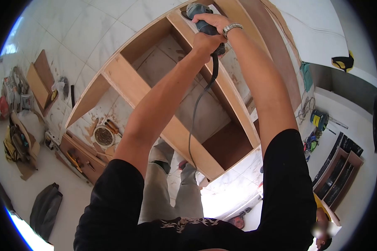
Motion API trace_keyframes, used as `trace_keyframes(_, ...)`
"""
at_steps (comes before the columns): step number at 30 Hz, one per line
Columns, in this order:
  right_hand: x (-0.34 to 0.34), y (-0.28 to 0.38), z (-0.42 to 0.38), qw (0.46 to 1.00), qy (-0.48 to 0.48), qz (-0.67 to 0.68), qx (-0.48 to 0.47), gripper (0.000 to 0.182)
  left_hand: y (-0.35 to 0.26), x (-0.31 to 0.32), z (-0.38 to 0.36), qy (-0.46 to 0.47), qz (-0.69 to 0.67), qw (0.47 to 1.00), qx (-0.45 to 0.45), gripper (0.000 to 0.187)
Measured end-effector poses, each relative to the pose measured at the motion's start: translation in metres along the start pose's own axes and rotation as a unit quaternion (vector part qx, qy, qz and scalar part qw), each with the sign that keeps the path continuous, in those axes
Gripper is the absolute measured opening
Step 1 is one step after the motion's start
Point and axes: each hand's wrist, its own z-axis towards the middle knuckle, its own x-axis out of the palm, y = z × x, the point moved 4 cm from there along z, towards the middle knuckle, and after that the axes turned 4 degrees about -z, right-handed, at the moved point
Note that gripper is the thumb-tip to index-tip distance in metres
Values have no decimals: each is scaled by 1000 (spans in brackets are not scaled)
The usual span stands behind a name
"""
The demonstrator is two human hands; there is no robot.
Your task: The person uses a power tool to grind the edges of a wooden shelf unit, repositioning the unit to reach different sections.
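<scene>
A corded power tool with a grey-blue head point(198, 9) and dark body is at the far end of a wooden cabinet frame point(130, 77); it looks like a sander, but its underside is hidden. My right hand point(213, 21), with a metal-banded watch at the wrist, is closed over the tool's body. Just below it, my left hand point(207, 44) wraps round the rear part of the tool. The black cord point(194, 113) hangs down from the tool across the frame's openings toward my feet.
Left of the frame lie wood offcuts point(38, 85), plastic bags point(14, 90) and a round container point(104, 136). Loose tools point(74, 159) rest on a brown board. At right are a cable spool point(319, 120) and dark shelving point(338, 171). Another person point(321, 215) is at lower right.
</scene>
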Motion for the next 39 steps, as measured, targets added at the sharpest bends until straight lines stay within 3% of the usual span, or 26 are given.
trace_keyframes(8, -11, -44, -64, 999, 0, 26, 46, 60, 47, 33, -16, 21, -12, 999, -40, 32)
trace_keyframes(17, -27, -160, -103, 993, 2, 36, 111, 54, 125, 89, -75, 65, -32, 992, -104, 27)
trace_keyframes(27, -41, -311, -198, 985, -53, 38, 158, 53, 238, 155, -154, 132, -45, 975, -170, 17)
trace_keyframes(29, -44, -319, -234, 979, -69, 23, 192, 51, 256, 167, -168, 145, -27, 968, -202, 22)
trace_keyframes(31, -41, -348, -234, 980, -91, 45, 170, 51, 274, 174, -177, 143, -37, 964, -222, 26)
trace_keyframes(33, -41, -364, -231, 980, -114, 33, 161, 54, 274, 174, -180, 161, -26, 968, -189, 26)
trace_keyframes(36, -38, -322, -247, 984, -123, 22, 125, 56, 267, 161, -180, 155, -14, 976, -152, 26)
trace_keyframes(39, -21, -320, -204, 993, -98, 17, 68, 62, 254, 145, -168, 131, -12, 982, -133, 23)
